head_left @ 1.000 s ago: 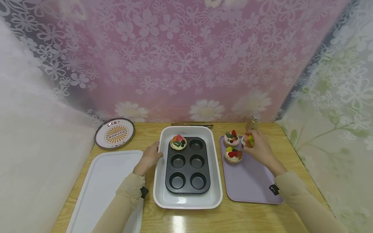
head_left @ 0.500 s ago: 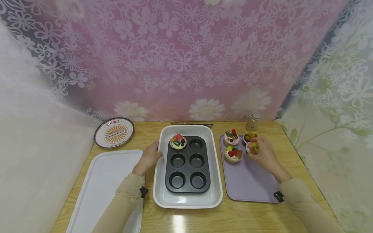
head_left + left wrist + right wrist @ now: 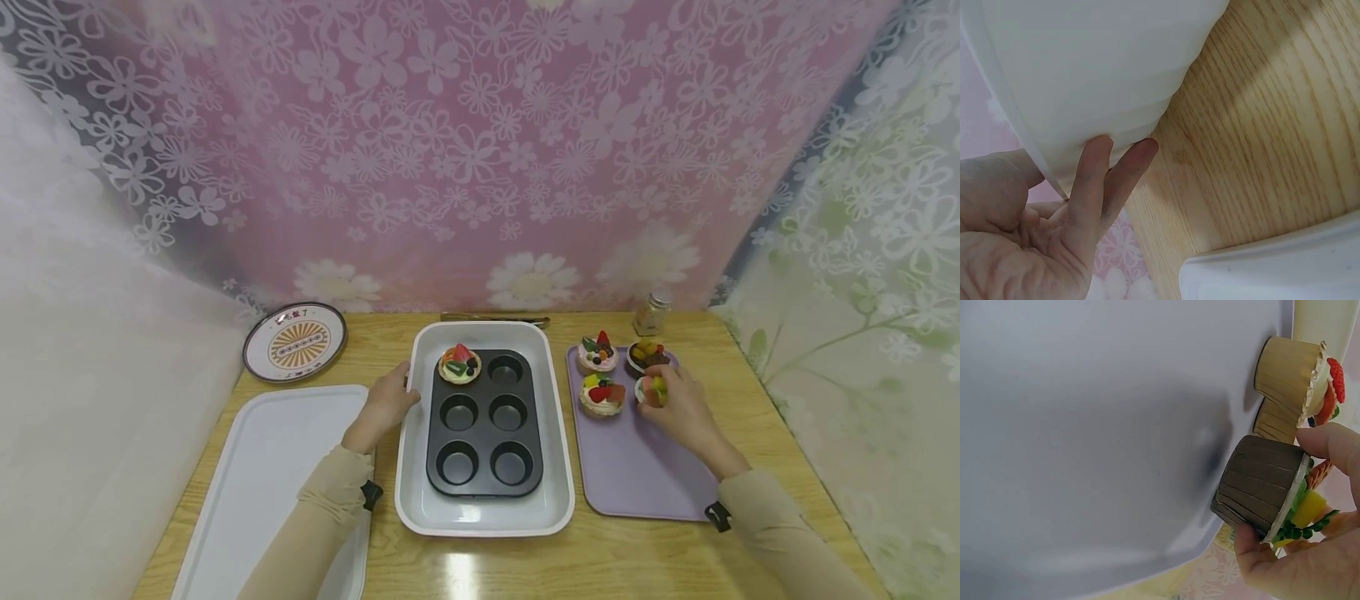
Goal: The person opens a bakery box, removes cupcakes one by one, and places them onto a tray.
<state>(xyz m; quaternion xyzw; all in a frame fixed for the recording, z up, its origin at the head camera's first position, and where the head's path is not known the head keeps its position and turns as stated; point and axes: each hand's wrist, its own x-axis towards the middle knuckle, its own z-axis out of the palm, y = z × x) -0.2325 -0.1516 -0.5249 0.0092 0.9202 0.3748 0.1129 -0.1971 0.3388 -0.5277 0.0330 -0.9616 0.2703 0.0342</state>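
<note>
My left hand [image 3: 384, 408] grips the left rim of a deep white tray [image 3: 558, 467], thumb at the rim and fingers against the outer wall [image 3: 1116, 69]. In it lies a black muffin pan [image 3: 483, 483] with a fruit cupcake [image 3: 459, 365] in its far left cup. Over the lilac tray [image 3: 637, 475], my right hand [image 3: 686, 412] pinches a brown-wrapped fruit cupcake [image 3: 1260, 481] between thumb and fingers. Two pale-wrapped cupcakes, one far [image 3: 597, 353] and one near [image 3: 602, 396], stand to its left. A dark cupcake [image 3: 647, 356] stands just behind it.
A flat white tray [image 3: 277, 483] lies at the left, with a round patterned plate [image 3: 297, 343] behind it. Metal tongs [image 3: 495, 319] lie along the back edge. A small glass jar [image 3: 651, 315] stands at the back right.
My right hand has drawn the cupcake from the far part of the lilac tray toward me and slightly right, uncovering the dark cupcake and jar. My left hand has stayed at the rim.
</note>
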